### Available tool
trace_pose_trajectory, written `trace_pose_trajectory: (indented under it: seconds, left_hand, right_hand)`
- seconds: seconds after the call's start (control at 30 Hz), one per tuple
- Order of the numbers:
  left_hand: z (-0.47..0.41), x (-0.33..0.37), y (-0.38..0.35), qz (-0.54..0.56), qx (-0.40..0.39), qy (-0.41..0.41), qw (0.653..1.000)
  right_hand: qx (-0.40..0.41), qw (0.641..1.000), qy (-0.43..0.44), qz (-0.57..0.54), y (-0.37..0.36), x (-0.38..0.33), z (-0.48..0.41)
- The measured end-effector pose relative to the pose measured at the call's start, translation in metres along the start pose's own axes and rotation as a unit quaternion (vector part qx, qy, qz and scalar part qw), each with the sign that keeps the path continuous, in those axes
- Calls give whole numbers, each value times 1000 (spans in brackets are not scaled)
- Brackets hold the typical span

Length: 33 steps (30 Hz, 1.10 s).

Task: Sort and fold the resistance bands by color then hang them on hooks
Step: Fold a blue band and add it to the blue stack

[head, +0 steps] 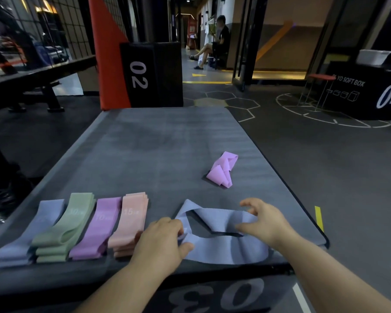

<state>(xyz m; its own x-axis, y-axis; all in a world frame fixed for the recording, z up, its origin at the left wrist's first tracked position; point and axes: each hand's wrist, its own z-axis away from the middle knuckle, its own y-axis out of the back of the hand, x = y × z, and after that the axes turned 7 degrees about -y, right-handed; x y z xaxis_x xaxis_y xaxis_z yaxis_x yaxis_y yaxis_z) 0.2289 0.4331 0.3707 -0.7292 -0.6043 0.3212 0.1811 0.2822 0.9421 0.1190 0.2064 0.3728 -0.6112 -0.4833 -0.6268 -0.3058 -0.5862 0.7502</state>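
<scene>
Grey mat [167, 141] on the box; blue band [224, 227] twisted at its near edge. I see left hand [163, 242] pinching one end, right hand [264, 220] curled, loosely spread, on the other. Risk: twist folds in. Sorted stacks [77, 229] left of it, crumpled purple band [222, 170] beyond; nothing blocking.

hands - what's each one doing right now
Left hand: closed on the blue-grey resistance band, pinching its left end.
Right hand: open, fingers spread on the same band.
</scene>
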Motion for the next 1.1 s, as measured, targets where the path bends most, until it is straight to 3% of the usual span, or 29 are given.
trace_pose_trajectory:
  seconds: [0.23, 0.4, 0.6, 0.73, 0.8, 0.93, 1.1]
  left_hand:
    - [1, 1, 5, -18, 12, -17, 1000]
    - [-1, -5, 6, 43, 13, 21, 999]
    - [-1, -6, 6, 92, 37, 27, 995]
    - [-2, -5, 7, 144, 48, 65, 986]
    - [-2, -3, 8, 159, 45, 91, 982]
    - [-5, -2, 6, 149, 29, 121, 981]
    - [-7, 1, 5, 133, 11, 138, 981]
  right_hand:
    - [64, 996, -63, 30, 9, 3, -7]
    - [44, 969, -172, -173, 24, 19, -20]
    - [38, 915, -222, -334, 41, 20, -19]
    - [87, 870, -275, -400, 50, 26, -19]
    - [94, 865, -299, -390, 54, 30, -18]
    - [68, 887, -282, -360, 53, 33, -17]
    - [-31, 879, -239, -411, 56, 30, -7]
